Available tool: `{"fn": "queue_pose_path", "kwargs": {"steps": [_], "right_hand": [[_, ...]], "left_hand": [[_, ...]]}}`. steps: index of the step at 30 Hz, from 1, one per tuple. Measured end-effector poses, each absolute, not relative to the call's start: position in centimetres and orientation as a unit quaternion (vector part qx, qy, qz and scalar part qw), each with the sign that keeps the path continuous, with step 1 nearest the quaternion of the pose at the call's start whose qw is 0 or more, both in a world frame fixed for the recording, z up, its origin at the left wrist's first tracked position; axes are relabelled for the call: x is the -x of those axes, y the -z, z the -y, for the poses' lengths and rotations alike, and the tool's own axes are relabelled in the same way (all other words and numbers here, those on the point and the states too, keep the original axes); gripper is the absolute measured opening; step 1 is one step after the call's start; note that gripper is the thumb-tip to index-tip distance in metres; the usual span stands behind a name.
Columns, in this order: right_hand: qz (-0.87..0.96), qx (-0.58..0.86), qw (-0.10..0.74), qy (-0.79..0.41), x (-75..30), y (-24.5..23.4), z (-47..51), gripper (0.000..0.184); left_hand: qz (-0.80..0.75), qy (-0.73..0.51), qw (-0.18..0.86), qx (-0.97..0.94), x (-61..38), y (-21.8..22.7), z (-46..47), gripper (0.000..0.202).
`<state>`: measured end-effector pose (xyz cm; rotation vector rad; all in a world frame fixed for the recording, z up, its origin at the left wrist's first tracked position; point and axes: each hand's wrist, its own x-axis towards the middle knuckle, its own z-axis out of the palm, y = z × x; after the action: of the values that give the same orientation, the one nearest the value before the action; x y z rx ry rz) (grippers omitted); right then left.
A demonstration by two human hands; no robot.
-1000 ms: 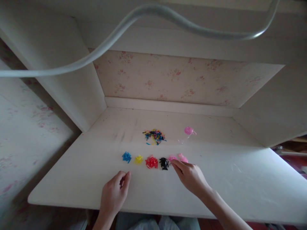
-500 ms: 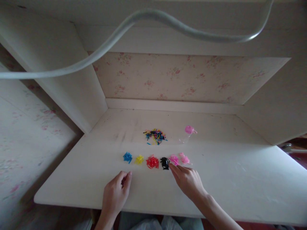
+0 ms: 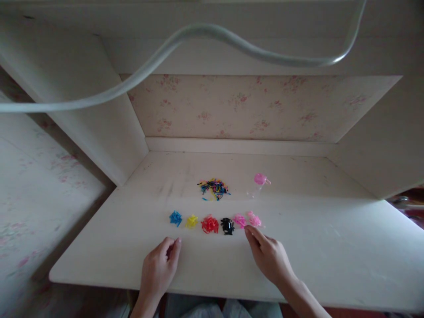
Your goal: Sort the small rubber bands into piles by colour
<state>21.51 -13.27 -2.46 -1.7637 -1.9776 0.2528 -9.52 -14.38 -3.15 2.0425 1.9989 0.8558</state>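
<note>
A: Start at the left. Pose of the left hand [image 3: 160, 267]?
B: Side-on near the front edge of the tabletop [image 3: 331, 251], wrist toward the body, knuckles pointing away. Fingers curled in, thumb laid alongside.
A: Grip?
B: Drawn together. Inside of the curl hidden; cannot tell if it holds anything. Nearest pile: the blue pile [image 3: 175, 218], just beyond it, apart.
A: Continue rightward.
B: Yellow pile [image 3: 191, 221], then red pile [image 3: 210, 224]. Behind the red one, a mixed-colour pile [image 3: 214, 189] of small strips. Then black pile [image 3: 228, 225], bright pink pile [image 3: 240, 220], pale pink pile [image 3: 254, 219], all in one row. Behind the pale pink end, a clear container with a pink top [image 3: 260, 179].
A: Right hand [image 3: 270, 256]?
B: Forearm enters from lower right, slanting up and left; back of hand upward, fingers angled toward the pink piles.
A: Grip?
B: Thumb and forefinger tips together, at the near side of the two pink piles. Contact unclear; anything pinched is too small to make out.
</note>
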Motion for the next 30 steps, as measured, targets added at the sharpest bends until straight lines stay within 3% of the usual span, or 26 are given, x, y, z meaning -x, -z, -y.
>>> {"fn": "queue_pose_path", "kwargs": {"steps": [6,12,20,30], "right_hand": [[0.573,0.701,0.347,-0.244,-24.2,3.4,14.5,0.04],[0.48,0.698,0.433,-0.309,-25.3,4.3,14.7,0.046],[0.474,0.693,0.432,-0.329,-25.3,3.7,14.3,0.043],[0.469,0.667,0.463,-0.349,-25.7,3.7,14.4,0.041]], "left_hand": [[-0.643,-0.271,0.039,-0.715,8.9,3.0,14.2,0.029],[-0.616,-0.225,0.063,-0.753,5.7,-1.0,11.2,0.03],[-0.588,-0.077,0.065,-0.802,2.3,-3.2,2.9,0.021],[-0.588,-0.065,0.066,-0.804,2.4,-1.0,-0.1,0.016]]}}
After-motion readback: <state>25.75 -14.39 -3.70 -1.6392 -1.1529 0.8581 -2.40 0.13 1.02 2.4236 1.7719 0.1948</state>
